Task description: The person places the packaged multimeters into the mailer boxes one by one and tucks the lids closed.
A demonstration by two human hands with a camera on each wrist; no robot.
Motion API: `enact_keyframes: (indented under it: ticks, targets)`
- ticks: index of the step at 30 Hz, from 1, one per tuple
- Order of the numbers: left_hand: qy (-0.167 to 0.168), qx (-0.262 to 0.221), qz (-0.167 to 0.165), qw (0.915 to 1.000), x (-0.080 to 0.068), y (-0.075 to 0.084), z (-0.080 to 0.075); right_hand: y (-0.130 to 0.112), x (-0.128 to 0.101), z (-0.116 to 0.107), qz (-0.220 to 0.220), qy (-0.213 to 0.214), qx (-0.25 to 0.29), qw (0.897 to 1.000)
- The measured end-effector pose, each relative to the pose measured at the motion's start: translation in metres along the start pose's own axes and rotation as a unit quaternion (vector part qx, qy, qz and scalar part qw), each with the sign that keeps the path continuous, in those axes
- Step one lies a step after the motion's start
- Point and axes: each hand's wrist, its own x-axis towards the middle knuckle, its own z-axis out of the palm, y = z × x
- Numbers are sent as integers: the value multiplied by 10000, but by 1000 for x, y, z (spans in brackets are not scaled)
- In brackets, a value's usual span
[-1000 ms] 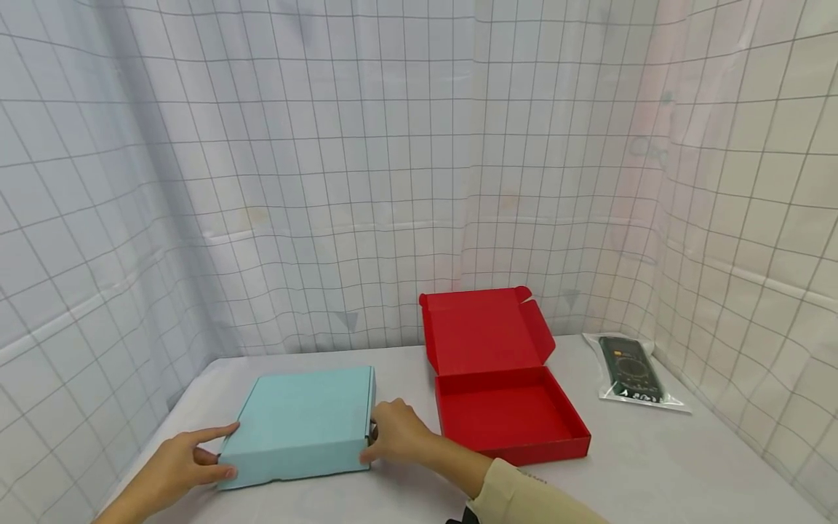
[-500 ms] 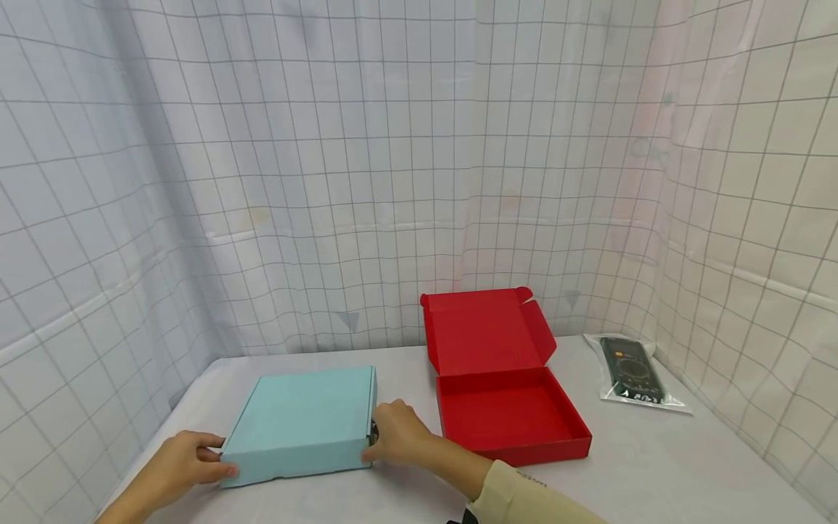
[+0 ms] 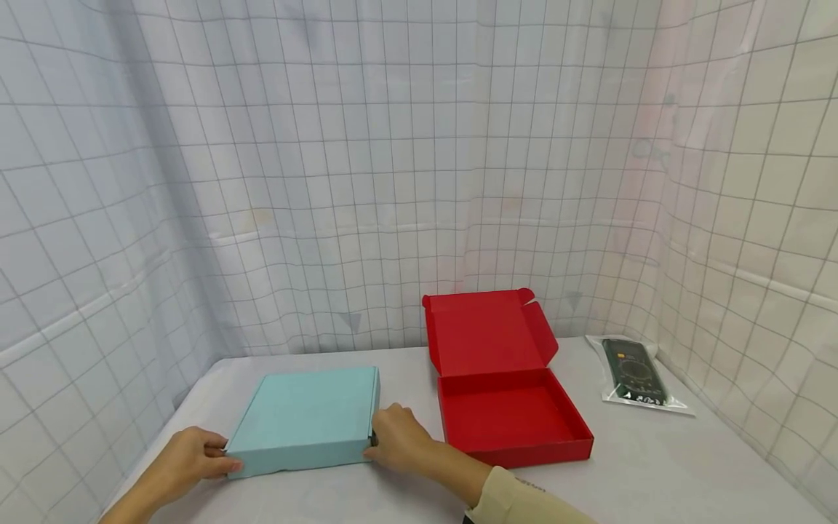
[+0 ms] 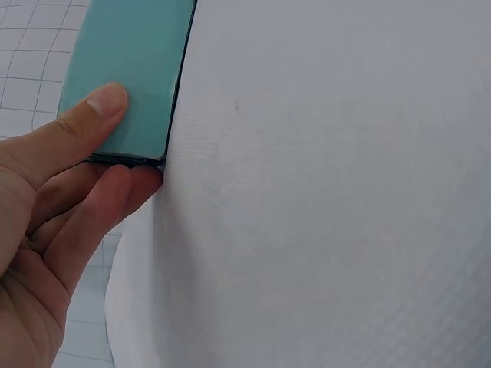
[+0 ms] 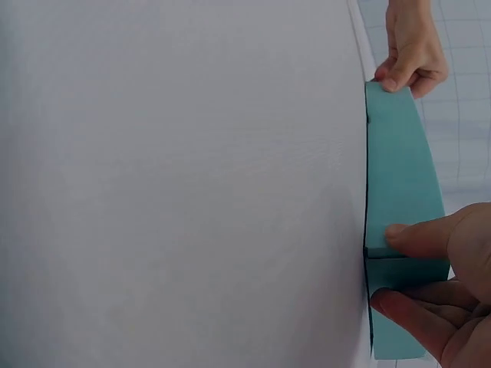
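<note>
A closed light blue cardboard box lies flat at the left of the table. My left hand grips its near left corner. In the left wrist view, the thumb presses the front face while the other fingers bend against the short side. At the near right corner, my right hand pinches the box, its thumb on the front face and its fingers on the right side. The right wrist view shows both hands at opposite ends of the front face.
An open red cardboard box stands right of the right hand, its lid tilted back and nothing inside. Farther right lies a dark multimeter in a clear plastic bag. A white grid-patterned curtain encloses the table.
My left fingers have come down from the top of the blue box to its left side. The box's near left corner has shifted slightly right and back. The right hand has kept its hold.
</note>
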Motion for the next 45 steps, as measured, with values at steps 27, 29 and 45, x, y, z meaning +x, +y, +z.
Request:
enact_keyframes:
  ticks: [27, 29, 45]
  targets:
    - [171, 273, 63, 9995, -3, -14, -3, 20, 6, -9, 737, -169, 2449, 9666]
    - [74, 155, 152, 9997, -3, -17, -4, 20, 5, -8, 1134, -78, 2862, 9514]
    - [-145, -204, 70, 9997, -3, -19, -8, 21, 2, -11, 1771, -77, 3478, 9206]
